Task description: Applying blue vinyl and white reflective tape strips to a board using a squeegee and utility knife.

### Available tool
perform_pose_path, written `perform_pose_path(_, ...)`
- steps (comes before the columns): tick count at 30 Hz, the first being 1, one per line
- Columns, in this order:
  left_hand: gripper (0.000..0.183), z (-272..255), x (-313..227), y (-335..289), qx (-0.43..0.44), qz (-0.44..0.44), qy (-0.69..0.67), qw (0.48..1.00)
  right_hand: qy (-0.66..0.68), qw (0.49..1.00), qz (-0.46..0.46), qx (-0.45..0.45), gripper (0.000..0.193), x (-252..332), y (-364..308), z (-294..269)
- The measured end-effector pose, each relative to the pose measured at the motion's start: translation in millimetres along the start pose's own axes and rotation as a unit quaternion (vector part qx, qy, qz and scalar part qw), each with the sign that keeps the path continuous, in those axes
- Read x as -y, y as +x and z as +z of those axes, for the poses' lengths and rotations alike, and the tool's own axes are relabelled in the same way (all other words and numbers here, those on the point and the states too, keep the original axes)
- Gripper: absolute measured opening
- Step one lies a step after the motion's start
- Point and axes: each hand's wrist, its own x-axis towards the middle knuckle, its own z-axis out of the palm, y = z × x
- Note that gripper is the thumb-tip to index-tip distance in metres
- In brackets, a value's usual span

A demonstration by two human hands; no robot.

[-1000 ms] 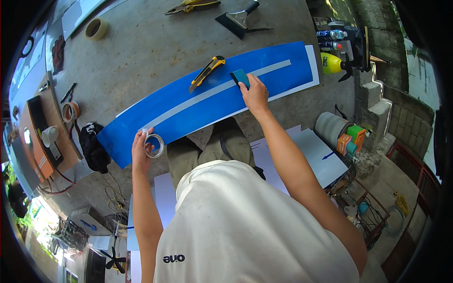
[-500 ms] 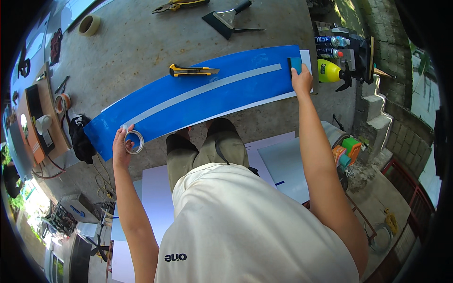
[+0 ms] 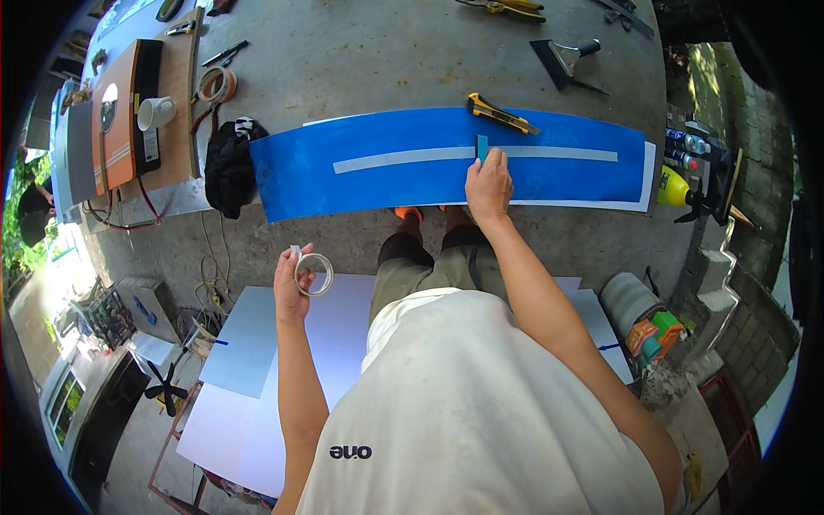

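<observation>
Two grips closed | left hand (image 3: 292,283) holding tape roll (image 3: 330,278) | right hand (image 3: 490,187) pinching teal scraper (image 3: 481,144) over grey strip (image 3: 403,156)

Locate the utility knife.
Head view, right of centre: utility knife lies across the far edge of the blue sheet, beyond the grey tape strip and right hand.

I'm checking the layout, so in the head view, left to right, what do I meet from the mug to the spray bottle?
Mug, black cloth, left hand, pale tape roll, right hand, scraper, spray bottle.

1 black word (image 3: 351,452), on cream shirt (image 3: 489,395)
</observation>
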Motion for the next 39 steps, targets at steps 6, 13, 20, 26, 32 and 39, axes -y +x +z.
perform_pose_path(6,0.019,-73.1,10.5,-7.5,-0.042,-0.004,-0.039,0.998,-0.043,0.992,-0.119,0.024,0.018,91.6,-40.1,63.4)
perform_pose_path(13,0.015,-108.7,18.5,-11.1,-0.047,0.013,-0.070,0.996,-0.055,0.969,-0.214,0.114,0.022,191.8,-90.8,133.8)
perform_pose_path(20,0.014,-54.6,3.1,-19.2,0.021,0.068,-0.001,0.997,0.124,0.950,-0.206,0.198,0.024,174.3,-58.4,59.9)
perform_pose_path(26,0.013,67.7,-5.1,-26.7,0.145,0.078,0.094,0.982,0.044,0.998,-0.022,-0.028,0.027,-86.5,20.8,-64.3)
perform_pose_path(32,0.013,197.8,23.5,-45.3,0.243,0.036,0.136,0.960,0.038,0.987,0.106,-0.114,0.031,-254.2,98.7,-148.9)
perform_pose_path(39,0.012,303.0,80.7,-78.3,0.295,0.036,0.236,0.925,-0.148,0.964,0.153,-0.157,0.073,-320.2,118.8,-179.0)
